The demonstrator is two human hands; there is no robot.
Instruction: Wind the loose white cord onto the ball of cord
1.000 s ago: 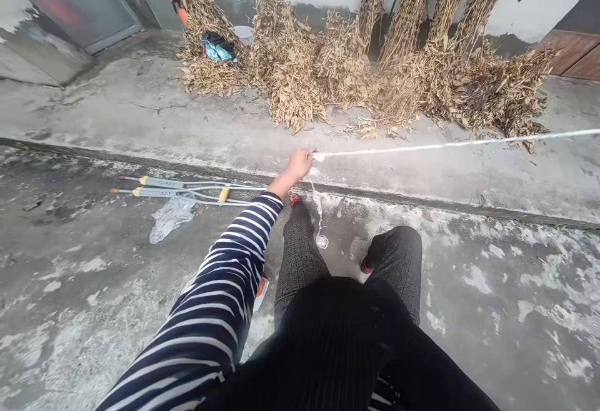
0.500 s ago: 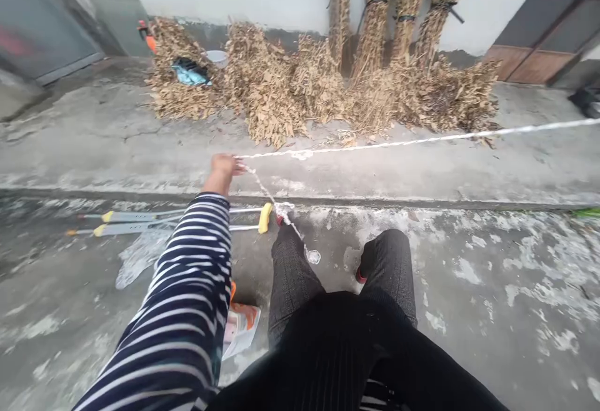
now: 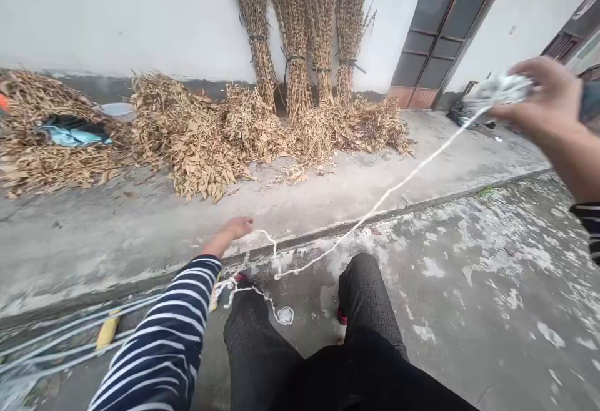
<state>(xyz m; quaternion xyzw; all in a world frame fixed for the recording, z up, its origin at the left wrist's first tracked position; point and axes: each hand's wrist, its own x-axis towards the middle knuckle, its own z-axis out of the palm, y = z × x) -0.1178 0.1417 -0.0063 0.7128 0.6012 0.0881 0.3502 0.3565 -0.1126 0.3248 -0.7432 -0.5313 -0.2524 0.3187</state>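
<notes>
A white yarn (image 3: 394, 191) hangs in a slack curve between my two hands. My left hand (image 3: 233, 230), low and left of centre, is closed on one part of it at the fingertips. Raised at the far right, my right hand (image 3: 546, 102) grips a bunched white yarn bundle (image 3: 499, 91) from which the strand runs down. Below my left hand, loose loops of yarn trail over my shoe and the ground. They end near a small crocheted white piece (image 3: 285, 315) beside my left leg.
Crutches with a yellow pad (image 3: 109, 328) lie at the lower left. Dry leafy stalks (image 3: 201, 148) are heaped along the wall, with tied bundles (image 3: 295, 61) upright behind them. A blue and black cloth (image 3: 77, 131) rests on the left heap. A low concrete step edge (image 3: 323, 233) crosses ahead.
The view has turned to the right, bringing my right hand and the yarn bundle into sight. The yarn, pulled straight before, now sags between my hands.
</notes>
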